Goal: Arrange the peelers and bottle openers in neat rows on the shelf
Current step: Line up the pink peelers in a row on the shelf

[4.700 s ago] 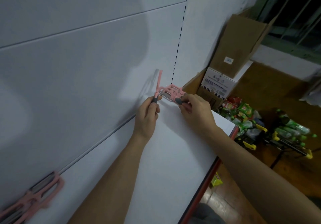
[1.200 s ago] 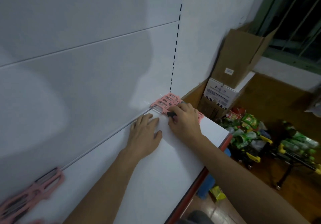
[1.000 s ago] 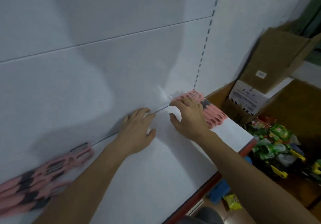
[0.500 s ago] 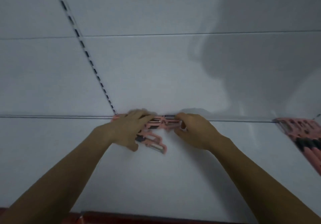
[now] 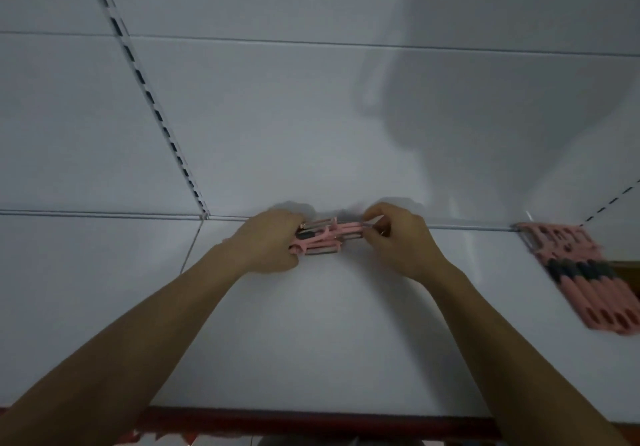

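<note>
Left hand (image 5: 273,243) and right hand (image 5: 401,243) grip the pink tools (image 5: 325,237) between them, gathering them. Next, maybe: line them up beside the neat row (image 5: 581,272), off to the right.

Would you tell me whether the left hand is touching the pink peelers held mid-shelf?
Touching. The head view shows the left hand gripping one end of the pink peelers, fingers curled around them.
</note>
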Tool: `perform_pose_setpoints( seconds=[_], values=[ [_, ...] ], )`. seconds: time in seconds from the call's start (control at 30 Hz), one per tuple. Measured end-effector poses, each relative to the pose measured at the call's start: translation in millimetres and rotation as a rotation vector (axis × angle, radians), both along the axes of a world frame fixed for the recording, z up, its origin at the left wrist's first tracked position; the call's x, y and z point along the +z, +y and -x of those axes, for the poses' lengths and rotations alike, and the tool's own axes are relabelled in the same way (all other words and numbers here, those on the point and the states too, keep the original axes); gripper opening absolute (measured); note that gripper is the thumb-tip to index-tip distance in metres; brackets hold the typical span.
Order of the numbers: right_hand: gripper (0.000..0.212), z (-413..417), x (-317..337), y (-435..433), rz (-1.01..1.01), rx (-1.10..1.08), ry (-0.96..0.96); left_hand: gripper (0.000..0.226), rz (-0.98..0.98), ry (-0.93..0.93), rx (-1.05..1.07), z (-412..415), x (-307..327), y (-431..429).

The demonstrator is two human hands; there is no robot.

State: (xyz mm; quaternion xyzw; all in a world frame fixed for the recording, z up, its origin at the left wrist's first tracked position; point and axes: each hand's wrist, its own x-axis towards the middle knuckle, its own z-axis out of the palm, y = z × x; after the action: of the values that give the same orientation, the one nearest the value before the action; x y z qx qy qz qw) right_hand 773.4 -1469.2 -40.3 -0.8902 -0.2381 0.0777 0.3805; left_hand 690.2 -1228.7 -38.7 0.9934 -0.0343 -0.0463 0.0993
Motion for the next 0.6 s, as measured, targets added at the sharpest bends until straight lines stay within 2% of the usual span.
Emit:
perform_pose_setpoints(
  seconds=[0.07, 0.2, 0.33, 0.43, 0.6],
  values=[
    [0.008, 0, 5, -10, -0.104, -0.054, 0.020, 0.029, 0.097, -0.047, -0.010, -7, 4, -11],
    [0.012, 6, 22, -35, -0.464, -0.227, 0.076, 0.028, 0.428, -0.086, 0.005, -25, 19, -47],
    [0.014, 13, 36, -61, -0.689, -0.302, 0.155, 0.020, 0.912, -0.089, 0.021, -44, 37, -102],
    [0.013, 18, 41, -78, -0.676, -0.295, 0.109, 0.028, 1.078, -0.149, -0.061, -59, 42, -143],
    [0.008, 22, 43, -103, -0.683, -0.394, -0.065, 0.019, 1.201, -0.184, -0.141, -72, 33, -196]
  ],
)
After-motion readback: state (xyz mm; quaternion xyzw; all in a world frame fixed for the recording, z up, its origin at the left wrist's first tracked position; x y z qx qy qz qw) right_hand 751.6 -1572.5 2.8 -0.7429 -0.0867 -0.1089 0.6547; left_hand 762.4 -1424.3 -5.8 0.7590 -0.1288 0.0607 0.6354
